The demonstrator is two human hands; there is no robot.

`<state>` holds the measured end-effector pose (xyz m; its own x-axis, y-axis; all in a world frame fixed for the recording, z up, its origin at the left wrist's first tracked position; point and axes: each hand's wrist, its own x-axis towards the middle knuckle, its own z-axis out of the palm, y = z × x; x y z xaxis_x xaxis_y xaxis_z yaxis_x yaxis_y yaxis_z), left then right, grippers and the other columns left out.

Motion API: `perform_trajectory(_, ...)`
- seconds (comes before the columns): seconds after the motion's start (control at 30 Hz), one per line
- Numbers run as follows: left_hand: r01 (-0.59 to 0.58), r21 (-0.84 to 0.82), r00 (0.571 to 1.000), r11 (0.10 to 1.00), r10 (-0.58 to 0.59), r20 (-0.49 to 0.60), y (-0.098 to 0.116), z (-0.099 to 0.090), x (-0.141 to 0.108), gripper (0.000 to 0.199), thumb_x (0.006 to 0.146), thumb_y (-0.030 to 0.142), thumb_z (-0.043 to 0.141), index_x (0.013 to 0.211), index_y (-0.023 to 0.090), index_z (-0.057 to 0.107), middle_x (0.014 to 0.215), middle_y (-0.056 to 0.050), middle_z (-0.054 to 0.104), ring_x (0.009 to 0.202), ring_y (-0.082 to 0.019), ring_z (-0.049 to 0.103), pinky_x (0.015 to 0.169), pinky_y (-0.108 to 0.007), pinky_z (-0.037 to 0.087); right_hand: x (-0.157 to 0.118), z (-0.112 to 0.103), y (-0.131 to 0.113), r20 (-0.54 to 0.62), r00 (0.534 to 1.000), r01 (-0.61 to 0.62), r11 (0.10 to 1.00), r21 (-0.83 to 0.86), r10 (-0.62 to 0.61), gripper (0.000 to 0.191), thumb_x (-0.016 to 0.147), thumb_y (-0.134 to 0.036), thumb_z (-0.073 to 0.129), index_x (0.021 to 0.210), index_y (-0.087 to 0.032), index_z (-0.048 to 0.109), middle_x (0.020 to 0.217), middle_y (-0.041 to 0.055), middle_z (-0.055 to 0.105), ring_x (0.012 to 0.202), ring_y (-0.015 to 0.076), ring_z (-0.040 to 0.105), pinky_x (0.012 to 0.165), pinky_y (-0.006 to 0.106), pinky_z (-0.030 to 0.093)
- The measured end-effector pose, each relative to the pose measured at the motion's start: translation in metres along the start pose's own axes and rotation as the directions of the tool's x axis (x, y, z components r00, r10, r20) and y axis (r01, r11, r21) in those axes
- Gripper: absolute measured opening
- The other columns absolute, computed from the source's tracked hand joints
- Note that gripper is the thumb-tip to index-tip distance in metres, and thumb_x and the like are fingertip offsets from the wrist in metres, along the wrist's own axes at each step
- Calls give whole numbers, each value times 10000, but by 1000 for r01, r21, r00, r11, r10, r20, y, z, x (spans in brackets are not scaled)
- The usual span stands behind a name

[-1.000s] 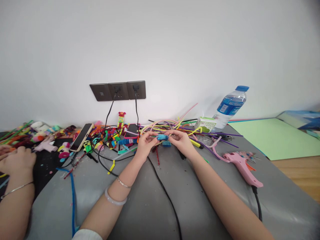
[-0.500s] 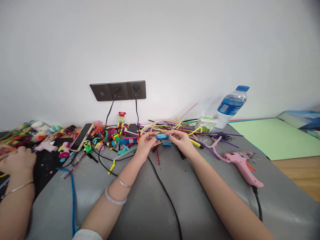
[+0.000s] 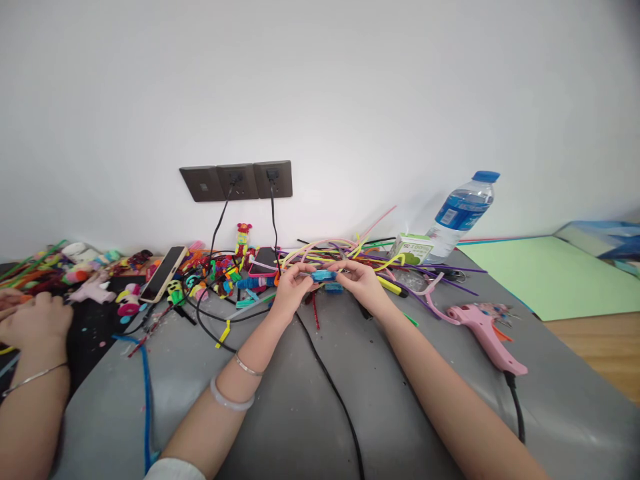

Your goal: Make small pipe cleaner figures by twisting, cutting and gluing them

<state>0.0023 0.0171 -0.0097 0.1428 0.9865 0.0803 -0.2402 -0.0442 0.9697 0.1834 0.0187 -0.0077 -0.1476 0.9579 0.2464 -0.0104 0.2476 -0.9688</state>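
Between my fingertips, over the middle of the grey table, is a small blue bundle of pipe cleaner (image 3: 324, 275). My left hand (image 3: 295, 287) pinches its left end, and my right hand (image 3: 361, 283) pinches the right end. Under it on the table lies another blue piece (image 3: 334, 288), partly hidden. A dark red glittery strip (image 3: 315, 312) lies just below my hands. Behind them spreads a pile of coloured pipe cleaners (image 3: 320, 248), mostly yellow, pink and purple.
A pink glue gun (image 3: 487, 337) lies at right, its cord running forward. A leaning water bottle (image 3: 463, 213) and a small carton (image 3: 413, 248) stand by the wall. Left are a phone (image 3: 164, 273), small fuzzy figures and a co-worker's hand (image 3: 37, 323). A black cable (image 3: 330, 377) crosses the table.
The blue bundle has turned slightly between my fingertips. Both hands keep almost the same place and grip; the rest looks unchanged.
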Motion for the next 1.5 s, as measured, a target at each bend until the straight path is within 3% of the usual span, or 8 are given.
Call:
perform_trajectory(0.17,-31,77,999,997,29,22,0,0,0,303,682,364,774,850,179,602,857,-22,629,751,-144,637,629,-277,598,0,1,0,11,999,32,999,-17,-32,247,777,-433,706,883,-210,712,1071,87,734,870,233,711,786,370,558)
perform_trajectory(0.33,-39,93,999,995,40,-8,0,0,0,278,663,304,785,818,173,595,818,-8,608,708,-119,610,672,-276,587,-1,4,-6,6,1000,22,1000,-9,-22,359,826,-562,636,833,-218,740,1041,85,741,955,259,691,914,428,528)
perform_trajectory(0.5,-33,88,999,996,34,-15,1,1,0,256,650,272,775,806,172,598,828,-6,599,731,-122,601,706,-282,580,0,2,-4,-58,998,4,999,54,-1,420,835,-615,602,775,-207,683,1044,83,738,903,242,692,895,409,530)
perform_trajectory(0.7,-32,99,999,995,34,-17,-2,-1,1,233,660,257,753,814,173,600,844,-12,587,732,-120,593,721,-292,581,4,-5,4,-195,980,33,998,50,-23,398,827,-608,615,756,-216,609,960,65,725,776,204,669,785,361,530)
perform_trajectory(1.0,-15,68,1000,998,15,-3,-5,-2,1,279,676,274,768,852,181,573,846,-8,613,759,-138,642,797,-343,582,2,-3,1,-210,977,43,997,66,-28,338,866,-554,581,793,-224,580,857,34,692,686,167,618,740,334,513)
perform_trajectory(1.23,5,22,1000,1000,-6,19,-5,0,-1,347,676,285,790,959,176,621,992,-46,651,855,-166,666,845,-386,583,3,-4,0,-215,976,53,998,31,-45,383,898,-430,549,583,-215,506,584,-5,522,606,149,494,644,286,445)
perform_trajectory(1.5,66,-25,997,997,-65,32,0,2,-2,348,735,373,772,1006,167,699,1107,-85,672,946,-195,678,910,-396,574,5,-4,6,-235,971,63,995,82,-42,332,881,-553,561,791,-245,476,717,-12,558,601,143,522,592,286,450)
